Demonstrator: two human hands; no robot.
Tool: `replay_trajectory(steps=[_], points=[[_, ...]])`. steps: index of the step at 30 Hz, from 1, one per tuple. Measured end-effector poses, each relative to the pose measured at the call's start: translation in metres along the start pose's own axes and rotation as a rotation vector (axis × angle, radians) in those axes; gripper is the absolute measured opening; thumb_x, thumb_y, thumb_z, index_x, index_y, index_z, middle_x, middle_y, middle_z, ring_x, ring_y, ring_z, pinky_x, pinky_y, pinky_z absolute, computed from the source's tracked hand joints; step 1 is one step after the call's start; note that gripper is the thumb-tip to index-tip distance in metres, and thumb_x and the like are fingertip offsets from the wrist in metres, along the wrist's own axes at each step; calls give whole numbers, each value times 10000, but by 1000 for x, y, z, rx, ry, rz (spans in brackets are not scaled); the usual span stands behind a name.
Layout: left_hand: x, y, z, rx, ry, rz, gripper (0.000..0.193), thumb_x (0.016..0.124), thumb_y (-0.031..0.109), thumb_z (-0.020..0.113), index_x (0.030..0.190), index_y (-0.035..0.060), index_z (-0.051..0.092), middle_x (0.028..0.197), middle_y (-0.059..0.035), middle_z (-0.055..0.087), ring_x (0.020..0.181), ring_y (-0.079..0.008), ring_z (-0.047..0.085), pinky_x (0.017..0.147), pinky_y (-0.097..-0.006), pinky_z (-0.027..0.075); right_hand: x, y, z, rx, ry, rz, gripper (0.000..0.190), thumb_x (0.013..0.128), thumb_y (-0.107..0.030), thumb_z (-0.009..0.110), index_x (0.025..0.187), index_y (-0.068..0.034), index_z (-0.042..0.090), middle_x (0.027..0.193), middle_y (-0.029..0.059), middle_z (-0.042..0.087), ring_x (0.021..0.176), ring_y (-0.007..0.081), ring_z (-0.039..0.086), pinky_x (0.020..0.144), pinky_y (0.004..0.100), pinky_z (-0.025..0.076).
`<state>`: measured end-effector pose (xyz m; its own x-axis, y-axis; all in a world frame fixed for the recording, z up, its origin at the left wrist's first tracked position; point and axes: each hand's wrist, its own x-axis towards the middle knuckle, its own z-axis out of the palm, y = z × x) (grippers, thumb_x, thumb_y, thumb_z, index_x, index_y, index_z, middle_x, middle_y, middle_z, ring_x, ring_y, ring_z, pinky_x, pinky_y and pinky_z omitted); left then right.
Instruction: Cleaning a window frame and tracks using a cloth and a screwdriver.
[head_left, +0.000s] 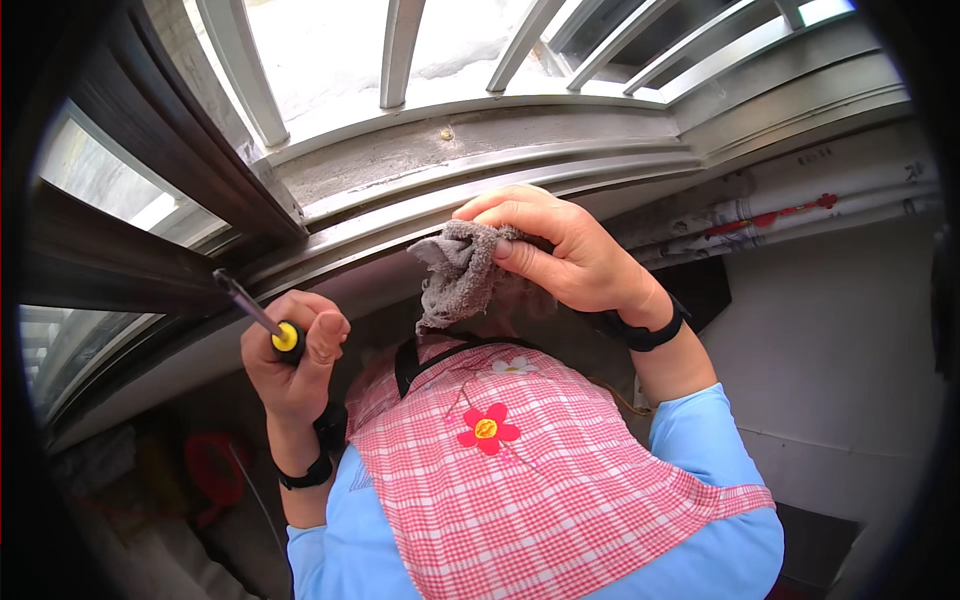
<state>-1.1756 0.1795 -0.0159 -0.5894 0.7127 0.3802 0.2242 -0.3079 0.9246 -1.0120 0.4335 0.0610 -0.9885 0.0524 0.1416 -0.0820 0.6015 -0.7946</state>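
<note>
My left hand (296, 352) is wrapped around a screwdriver (286, 337) with a black and yellow handle. Its metal shaft points up and left, with the tip close to the dark sliding-window frame (157, 262). In my right hand (566, 247) is a crumpled grey cloth (461, 274), pinched between thumb and fingers. That hand is at the near edge of the metal window track (510, 184); whether the cloth touches the track cannot be told. Part of the cloth hangs down towards my checked apron.
White window bars (397, 52) stand beyond the concrete sill (375, 154). Rolled printed sheets (757, 221) with a red ornament lie along the right wall. Below on the left is a red round object (214, 469), partly in shadow.
</note>
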Motion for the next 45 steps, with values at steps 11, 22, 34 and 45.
replay_trajectory(steps=[11,22,34,45], points=[[-4,-3,37,-109,19,-190,456,771,26,791,1195,-30,635,1112,-88,687,928,-119,633,847,-272,498,11,-2,61,514,240,-138,279,941,-172,695,1198,-63,688,1016,30,569,968,132,522,885,283,435],[-45,50,-21,376,23,-215,315,702,-37,725,1006,-41,642,932,-111,700,879,-187,652,844,-296,482,-7,35,7,318,508,306,350,1046,-319,531,811,-60,550,610,-45,436,554,40,359,501,242,311],[-35,51,-7,524,175,-136,321,726,-42,723,1041,-68,665,871,-73,696,801,-102,627,759,-243,497,45,35,-30,-443,180,41,130,878,-156,658,957,-68,713,908,99,684,853,270,660,746,379,524],[-22,37,-3,593,163,-192,347,711,-45,726,1051,-66,661,867,-68,679,812,-101,608,785,-251,490,81,58,-46,-502,-233,80,140,883,-165,690,968,-60,728,906,105,685,836,273,660,758,368,520]])
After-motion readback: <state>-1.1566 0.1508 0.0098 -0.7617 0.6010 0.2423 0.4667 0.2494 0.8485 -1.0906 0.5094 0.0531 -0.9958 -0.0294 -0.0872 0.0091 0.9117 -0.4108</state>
